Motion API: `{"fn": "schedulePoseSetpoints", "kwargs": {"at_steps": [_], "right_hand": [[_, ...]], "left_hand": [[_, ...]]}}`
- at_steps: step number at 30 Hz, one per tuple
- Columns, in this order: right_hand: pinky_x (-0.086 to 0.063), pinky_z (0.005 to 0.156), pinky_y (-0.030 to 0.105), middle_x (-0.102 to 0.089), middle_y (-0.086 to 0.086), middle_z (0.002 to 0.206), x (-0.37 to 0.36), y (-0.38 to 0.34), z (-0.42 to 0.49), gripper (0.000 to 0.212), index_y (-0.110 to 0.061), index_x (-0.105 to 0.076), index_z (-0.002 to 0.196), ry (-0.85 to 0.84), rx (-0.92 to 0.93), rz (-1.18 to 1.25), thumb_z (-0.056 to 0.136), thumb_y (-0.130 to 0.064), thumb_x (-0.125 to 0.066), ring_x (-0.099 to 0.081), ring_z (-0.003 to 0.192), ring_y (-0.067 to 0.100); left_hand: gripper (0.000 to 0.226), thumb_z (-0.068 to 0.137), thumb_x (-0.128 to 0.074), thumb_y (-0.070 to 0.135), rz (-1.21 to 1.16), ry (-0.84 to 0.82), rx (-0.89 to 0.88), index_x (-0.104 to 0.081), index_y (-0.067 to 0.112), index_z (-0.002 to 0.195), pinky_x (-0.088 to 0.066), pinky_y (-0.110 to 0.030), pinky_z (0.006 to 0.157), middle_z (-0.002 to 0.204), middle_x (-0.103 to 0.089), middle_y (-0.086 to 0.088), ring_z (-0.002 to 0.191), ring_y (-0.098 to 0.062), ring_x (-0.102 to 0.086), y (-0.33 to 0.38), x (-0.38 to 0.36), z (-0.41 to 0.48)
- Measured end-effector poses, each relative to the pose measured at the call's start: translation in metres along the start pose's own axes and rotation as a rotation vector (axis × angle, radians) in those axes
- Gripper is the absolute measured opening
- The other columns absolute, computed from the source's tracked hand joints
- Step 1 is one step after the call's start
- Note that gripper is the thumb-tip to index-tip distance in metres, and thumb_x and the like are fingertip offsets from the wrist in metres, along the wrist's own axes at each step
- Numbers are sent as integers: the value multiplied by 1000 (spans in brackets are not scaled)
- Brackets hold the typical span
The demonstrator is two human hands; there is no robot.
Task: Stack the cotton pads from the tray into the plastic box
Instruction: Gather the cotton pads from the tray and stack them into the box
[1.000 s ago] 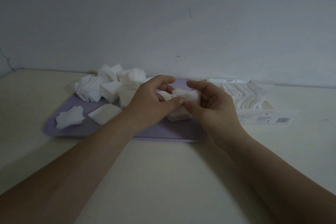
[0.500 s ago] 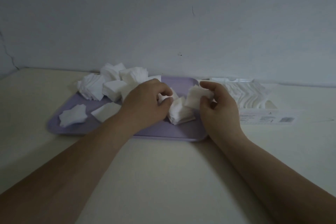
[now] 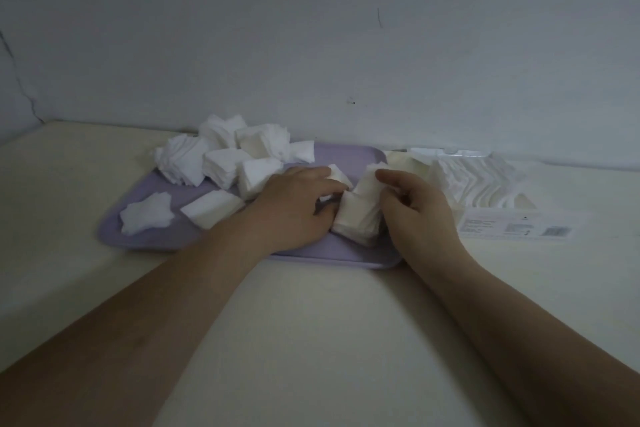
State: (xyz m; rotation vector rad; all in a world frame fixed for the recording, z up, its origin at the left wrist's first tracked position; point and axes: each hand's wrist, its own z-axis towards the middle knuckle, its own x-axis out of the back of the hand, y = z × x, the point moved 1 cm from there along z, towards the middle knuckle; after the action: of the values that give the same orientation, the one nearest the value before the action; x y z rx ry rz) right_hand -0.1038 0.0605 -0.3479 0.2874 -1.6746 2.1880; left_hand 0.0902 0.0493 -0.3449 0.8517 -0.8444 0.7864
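Head: left hand (image 3: 294, 208), right hand (image 3: 415, 210) hold pad stack (image 3: 356, 218) tilted rightward.

The view comes from a wide-angle camera on the person's head, facing forward and down. The table (image 3: 311, 322) fills the lower half of the frame, the wall (image 3: 311, 28) the upper half. Both forearms enter from the bottom corners. The left hand (image 3: 294, 211) and right hand (image 3: 422, 208) meet near centre, fairly close, over the tray (image 3: 145, 239).
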Motion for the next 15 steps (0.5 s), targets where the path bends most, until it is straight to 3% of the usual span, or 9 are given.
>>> {"fn": "schedulePoseSetpoints", "kwargs": {"at_steps": [3, 4, 6, 8, 10, 12, 15], "right_hand": [[-46, 101, 25, -66, 0, 126, 0, -2, 1, 41, -20, -57, 141, -23, 9, -11, 101, -18, -55, -62, 112, 12], [-42, 106, 22, -61, -1, 133, 1, -4, 0, 43, -19, -55, 143, -22, 47, -35, 101, -20, -57, -57, 120, 11], [-31, 103, 5, -54, -5, 138, 2, -10, -5, 49, -17, -53, 144, -12, 206, -101, 97, -26, -63, -47, 124, 1], [-28, 103, 1, -51, -5, 140, 2, -13, -9, 63, -15, -53, 144, -51, 362, -180, 86, -32, -68, -44, 129, 1], [-37, 109, 18, -50, -5, 144, 1, -12, -13, 73, -16, -52, 146, -122, 465, -285, 77, -34, -71, -47, 133, 10], [-50, 104, 42, -52, -2, 143, -2, -12, -14, 74, -16, -53, 145, -157, 538, -380, 76, -35, -71, -56, 128, 22], [-51, 101, 43, -51, 1, 143, -2, -8, -9, 73, -18, -50, 147, -129, 499, -469, 80, -34, -74, -56, 127, 28]], "left_hand": [[29, 86, -62, 38, -53, 81, 8, -75, 24, 108, -55, -42, 83, 103, -73, -2, 95, -28, -68, -3, 0, 1], [31, 82, -65, 41, -77, 110, 47, -73, 24, 107, -55, -42, 81, 100, -73, -3, 92, -28, -69, -5, 2, 2], [40, 78, -72, 48, -96, 108, 141, -67, 26, 111, -55, -40, 82, 102, -73, -1, 93, -26, -67, -6, 5, 1], [45, 79, -75, 48, -79, 94, 170, -62, 25, 115, -53, -38, 84, 106, -71, 1, 96, -24, -65, -6, 5, 0], [38, 83, -72, 42, -38, 123, 159, -63, 21, 113, -53, -41, 82, 106, -70, -3, 95, -29, -65, -6, 5, 1], [32, 82, -62, 37, 5, 162, 164, -65, 19, 108, -53, -42, 78, 102, -72, -6, 92, -34, -65, -5, 7, 1], [29, 82, -54, 32, -10, 186, 178, -66, 21, 106, -53, -39, 75, 97, -74, -5, 91, -33, -67, -2, 8, -2]]}}
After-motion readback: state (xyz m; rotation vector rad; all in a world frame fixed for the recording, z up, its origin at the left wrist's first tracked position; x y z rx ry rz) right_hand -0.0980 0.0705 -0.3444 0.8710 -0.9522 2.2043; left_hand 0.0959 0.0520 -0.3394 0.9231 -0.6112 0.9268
